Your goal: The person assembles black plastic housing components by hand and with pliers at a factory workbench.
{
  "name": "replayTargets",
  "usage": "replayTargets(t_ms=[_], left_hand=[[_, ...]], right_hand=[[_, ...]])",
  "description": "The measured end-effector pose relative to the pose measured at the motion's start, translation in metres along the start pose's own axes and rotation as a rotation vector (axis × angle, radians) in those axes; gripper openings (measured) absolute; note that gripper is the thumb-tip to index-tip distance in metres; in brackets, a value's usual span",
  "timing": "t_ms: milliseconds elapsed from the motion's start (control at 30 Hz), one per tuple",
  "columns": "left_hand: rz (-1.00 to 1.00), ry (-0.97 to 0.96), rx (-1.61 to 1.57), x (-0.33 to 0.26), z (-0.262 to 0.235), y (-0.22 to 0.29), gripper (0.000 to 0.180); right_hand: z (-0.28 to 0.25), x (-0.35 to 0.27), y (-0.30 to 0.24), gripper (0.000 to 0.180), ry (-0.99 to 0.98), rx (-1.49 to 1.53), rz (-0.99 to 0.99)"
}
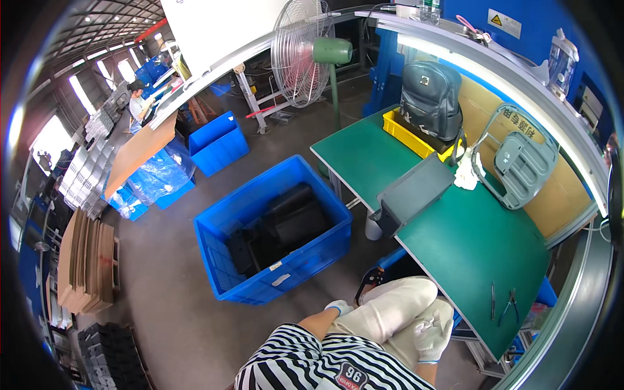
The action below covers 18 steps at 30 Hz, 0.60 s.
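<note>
My left hand (pixel 338 307), in a white glove, rests at the outer side of my left thigh; its fingers are mostly hidden. On my right thigh lies my right hand (pixel 431 337), also white-gloved, with fingers loosely apart and nothing visible in them. The green-topped table (pixel 468 240) stands ahead and to the right. A dark grey box-shaped part (pixel 416 192) lies across it, jutting past the near edge. Close to the right hand on the tabletop are pliers (pixel 510 307) and a slim dark tool (pixel 493 300).
A large blue bin (pixel 273 289) holding black parts stands ahead on the floor. A yellow tray (pixel 406 138) carries a dark backpack (pixel 429 97); a folded grey chair (pixel 525 166) leans behind. A fan (pixel 305 55) and stacked cardboard (pixel 84 266) stand farther out. Another person (pixel 138 104) is far left.
</note>
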State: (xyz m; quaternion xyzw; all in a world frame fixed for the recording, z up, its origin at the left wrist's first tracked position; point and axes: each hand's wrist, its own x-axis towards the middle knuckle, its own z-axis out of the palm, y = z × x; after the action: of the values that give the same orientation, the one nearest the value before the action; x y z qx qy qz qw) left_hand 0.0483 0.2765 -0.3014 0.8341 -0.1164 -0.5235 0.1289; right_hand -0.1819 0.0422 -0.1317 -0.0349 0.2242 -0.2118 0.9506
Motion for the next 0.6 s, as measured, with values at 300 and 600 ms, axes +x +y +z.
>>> replayTargets(t_ms=[300, 600], left_hand=[[0.024, 0.024, 0.014, -0.002, 0.004, 0.0, 0.055], [0.083, 0.402, -0.423, -0.039, -0.022, 0.024, 0.093]], right_hand=[[-0.012, -0.001, -0.002, 0.055, -0.087, 0.078, 0.034], [-0.015, 0.001, -0.002, 0.056, -0.07, 0.054, 0.006]])
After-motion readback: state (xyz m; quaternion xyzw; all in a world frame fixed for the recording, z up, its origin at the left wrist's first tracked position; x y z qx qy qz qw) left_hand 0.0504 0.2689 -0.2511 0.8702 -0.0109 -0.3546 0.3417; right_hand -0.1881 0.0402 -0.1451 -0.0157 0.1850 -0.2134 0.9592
